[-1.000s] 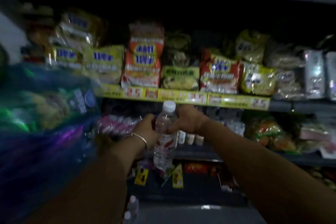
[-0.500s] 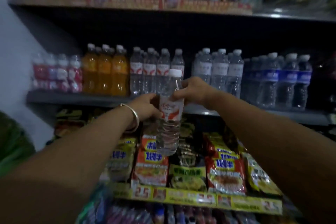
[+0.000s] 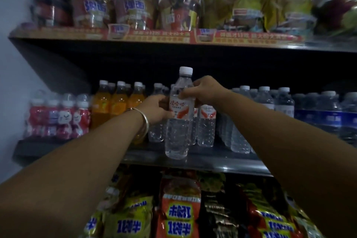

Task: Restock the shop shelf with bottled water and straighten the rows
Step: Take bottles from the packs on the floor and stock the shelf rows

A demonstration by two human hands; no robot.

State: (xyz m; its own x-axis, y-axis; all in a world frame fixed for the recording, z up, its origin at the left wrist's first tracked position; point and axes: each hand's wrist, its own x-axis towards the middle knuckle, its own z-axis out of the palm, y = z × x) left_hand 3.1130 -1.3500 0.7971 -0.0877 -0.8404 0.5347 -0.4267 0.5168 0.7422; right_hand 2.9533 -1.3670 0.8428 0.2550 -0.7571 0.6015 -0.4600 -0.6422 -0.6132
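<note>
A clear water bottle [image 3: 179, 121] with a white cap and a red-and-white label stands upright at the front edge of the dark drinks shelf [image 3: 222, 162]. My left hand [image 3: 156, 109] grips it at the label from the left, a metal bangle on that wrist. My right hand [image 3: 204, 91] pinches its shoulder from the right. Behind it stand rows of like water bottles [image 3: 206, 123].
On the same shelf are orange drink bottles [image 3: 117, 102], small red bottles [image 3: 59, 120] at the left and blue-labelled water bottles [image 3: 320, 114] at the right. Cup noodles [image 3: 135, 4] fill the shelf above, noodle packets [image 3: 179, 210] the shelf below.
The view has swung upward from the lower noodle shelves to the drinks shelf. Both hands have carried the bottle up and forward to the shelf's front edge.
</note>
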